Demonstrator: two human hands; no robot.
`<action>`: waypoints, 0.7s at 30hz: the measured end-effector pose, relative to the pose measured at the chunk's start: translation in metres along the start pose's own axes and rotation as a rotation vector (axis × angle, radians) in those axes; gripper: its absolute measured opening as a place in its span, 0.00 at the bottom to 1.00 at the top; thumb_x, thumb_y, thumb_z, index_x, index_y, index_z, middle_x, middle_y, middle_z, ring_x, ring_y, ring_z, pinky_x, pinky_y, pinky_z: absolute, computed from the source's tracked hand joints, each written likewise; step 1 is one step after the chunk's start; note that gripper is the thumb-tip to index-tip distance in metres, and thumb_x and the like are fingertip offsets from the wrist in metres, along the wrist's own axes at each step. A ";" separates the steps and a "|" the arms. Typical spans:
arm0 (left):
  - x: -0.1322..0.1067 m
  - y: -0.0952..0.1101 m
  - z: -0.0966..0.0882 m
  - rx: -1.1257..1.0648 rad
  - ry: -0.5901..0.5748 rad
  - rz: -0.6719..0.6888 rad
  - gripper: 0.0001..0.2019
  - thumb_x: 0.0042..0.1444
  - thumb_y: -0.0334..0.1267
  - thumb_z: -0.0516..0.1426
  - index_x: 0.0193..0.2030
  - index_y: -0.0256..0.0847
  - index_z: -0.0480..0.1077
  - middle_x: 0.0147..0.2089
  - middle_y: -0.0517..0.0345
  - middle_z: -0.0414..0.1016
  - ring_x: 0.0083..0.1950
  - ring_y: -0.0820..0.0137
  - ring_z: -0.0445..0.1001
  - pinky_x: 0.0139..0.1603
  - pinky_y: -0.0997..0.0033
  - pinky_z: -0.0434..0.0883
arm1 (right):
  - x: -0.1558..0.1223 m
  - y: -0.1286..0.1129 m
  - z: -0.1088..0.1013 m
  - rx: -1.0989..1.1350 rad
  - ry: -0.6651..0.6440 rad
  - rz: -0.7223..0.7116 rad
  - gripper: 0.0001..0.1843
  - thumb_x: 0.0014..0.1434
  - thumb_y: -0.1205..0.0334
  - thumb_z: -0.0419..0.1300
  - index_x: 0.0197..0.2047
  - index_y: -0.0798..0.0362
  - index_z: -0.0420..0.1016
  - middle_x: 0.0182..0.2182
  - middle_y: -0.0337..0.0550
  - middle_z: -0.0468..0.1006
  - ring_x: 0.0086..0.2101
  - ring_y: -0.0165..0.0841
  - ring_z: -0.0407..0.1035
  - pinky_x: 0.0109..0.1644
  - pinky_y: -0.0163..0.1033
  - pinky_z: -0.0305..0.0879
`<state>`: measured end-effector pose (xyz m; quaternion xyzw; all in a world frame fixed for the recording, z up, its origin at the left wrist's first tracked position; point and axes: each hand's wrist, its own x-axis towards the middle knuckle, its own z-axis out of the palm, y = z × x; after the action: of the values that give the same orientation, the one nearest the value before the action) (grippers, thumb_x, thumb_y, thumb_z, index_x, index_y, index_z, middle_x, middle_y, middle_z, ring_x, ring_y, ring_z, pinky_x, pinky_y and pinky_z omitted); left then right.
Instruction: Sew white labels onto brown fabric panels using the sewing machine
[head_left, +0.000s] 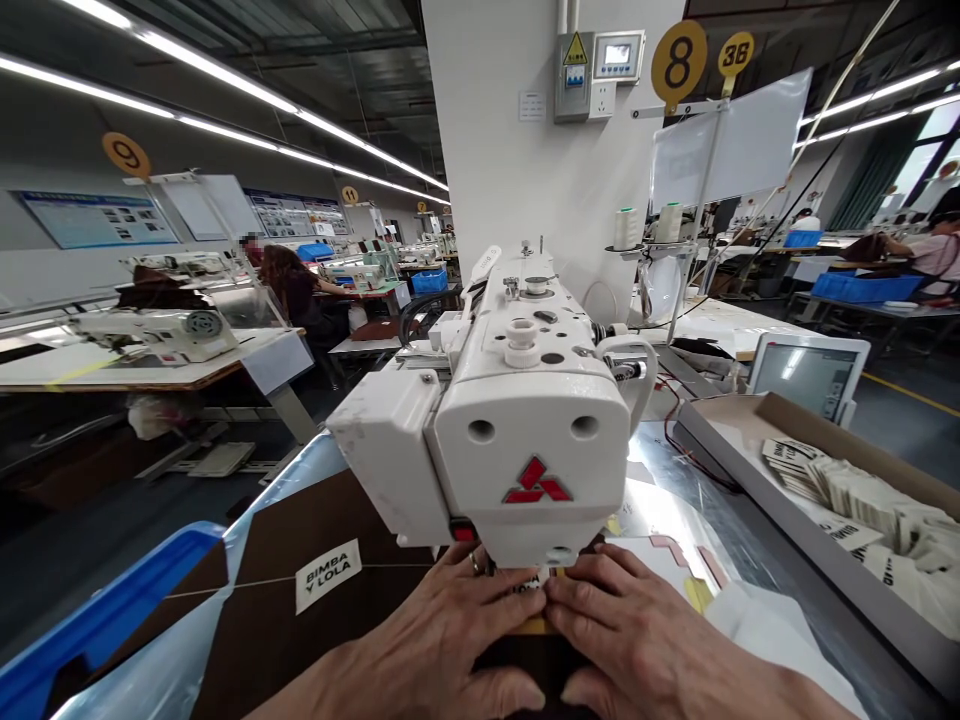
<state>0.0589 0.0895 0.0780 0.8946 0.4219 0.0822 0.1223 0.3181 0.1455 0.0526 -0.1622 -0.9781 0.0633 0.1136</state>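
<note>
A white sewing machine (536, 420) with a red three-diamond emblem stands in front of me. Beneath its head, my left hand (427, 630) and my right hand (637, 625) lie flat on the work, fingers stretched out and fingertips almost meeting. Between them part of a white printed label (531, 582) shows, with a yellow edge nearby; the needle area is hidden behind the machine head. Dark brown material (262, 560) spreads out to the left, carrying another white label (328, 574) that reads "BIMBA Y LOLA". A pale thread runs across this material.
At right, a cardboard box (750, 470) holds stacks of white labels (847, 490), with a display screen (810, 375) behind it. White cloth (772, 630) lies beside my right hand. A blue bin (172, 560) is at lower left. Other people sit at machines farther away.
</note>
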 end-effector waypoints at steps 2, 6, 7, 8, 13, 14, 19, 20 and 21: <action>-0.006 -0.006 0.009 0.036 0.041 0.015 0.34 0.62 0.50 0.69 0.73 0.53 0.65 0.69 0.58 0.73 0.68 0.57 0.73 0.75 0.54 0.63 | -0.002 0.000 0.003 0.021 0.028 -0.003 0.24 0.75 0.46 0.56 0.63 0.55 0.76 0.60 0.45 0.80 0.55 0.44 0.73 0.64 0.52 0.67; -0.010 -0.013 0.019 0.030 0.053 0.024 0.39 0.62 0.55 0.69 0.76 0.53 0.61 0.71 0.57 0.70 0.70 0.53 0.71 0.75 0.50 0.63 | -0.007 0.001 0.014 0.030 0.175 -0.003 0.19 0.76 0.53 0.56 0.61 0.55 0.77 0.58 0.46 0.80 0.55 0.42 0.73 0.62 0.49 0.67; -0.009 -0.013 0.019 0.026 0.051 0.016 0.39 0.61 0.54 0.69 0.75 0.54 0.62 0.71 0.57 0.71 0.70 0.52 0.71 0.74 0.50 0.65 | -0.007 0.001 0.015 0.027 0.202 -0.003 0.18 0.76 0.54 0.56 0.60 0.56 0.77 0.58 0.46 0.81 0.55 0.42 0.73 0.62 0.48 0.67; -0.007 -0.012 0.018 0.021 0.044 0.007 0.40 0.60 0.53 0.70 0.75 0.54 0.62 0.71 0.58 0.70 0.70 0.52 0.71 0.73 0.51 0.66 | -0.008 0.001 0.016 0.022 0.221 -0.005 0.18 0.76 0.55 0.55 0.60 0.56 0.77 0.57 0.46 0.81 0.55 0.41 0.74 0.61 0.47 0.67; -0.004 -0.009 0.014 0.005 -0.011 -0.015 0.38 0.61 0.53 0.70 0.75 0.53 0.63 0.73 0.61 0.67 0.72 0.57 0.69 0.74 0.57 0.65 | -0.007 0.002 0.010 -0.018 0.212 -0.023 0.19 0.78 0.52 0.54 0.59 0.56 0.77 0.58 0.45 0.81 0.55 0.40 0.74 0.62 0.46 0.66; -0.006 -0.009 0.014 0.009 -0.013 -0.006 0.38 0.62 0.53 0.69 0.75 0.53 0.63 0.74 0.61 0.67 0.72 0.57 0.69 0.74 0.57 0.65 | -0.007 0.002 0.008 -0.024 0.191 -0.027 0.19 0.77 0.52 0.55 0.59 0.56 0.77 0.59 0.44 0.81 0.56 0.40 0.74 0.62 0.46 0.66; -0.013 -0.011 0.015 0.061 0.029 0.005 0.41 0.62 0.45 0.69 0.78 0.54 0.57 0.74 0.62 0.66 0.74 0.56 0.66 0.78 0.54 0.58 | -0.003 0.002 -0.001 -0.011 0.052 0.003 0.20 0.77 0.49 0.55 0.60 0.53 0.77 0.60 0.43 0.80 0.57 0.42 0.73 0.64 0.49 0.66; -0.014 -0.011 0.014 0.067 0.030 0.006 0.41 0.61 0.44 0.69 0.77 0.54 0.58 0.74 0.62 0.66 0.74 0.56 0.66 0.79 0.54 0.57 | -0.002 0.003 0.000 -0.001 0.036 0.012 0.21 0.77 0.48 0.54 0.60 0.53 0.77 0.60 0.44 0.80 0.57 0.43 0.73 0.65 0.50 0.65; -0.013 -0.011 0.013 0.067 0.028 0.012 0.40 0.61 0.43 0.69 0.77 0.55 0.59 0.74 0.63 0.67 0.74 0.55 0.66 0.79 0.54 0.57 | -0.001 0.003 0.001 0.010 0.027 0.018 0.22 0.77 0.47 0.54 0.59 0.53 0.77 0.59 0.44 0.80 0.56 0.43 0.73 0.65 0.52 0.65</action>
<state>0.0455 0.0842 0.0619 0.8995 0.4207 0.0813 0.0860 0.3195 0.1477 0.0513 -0.1712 -0.9747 0.0671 0.1268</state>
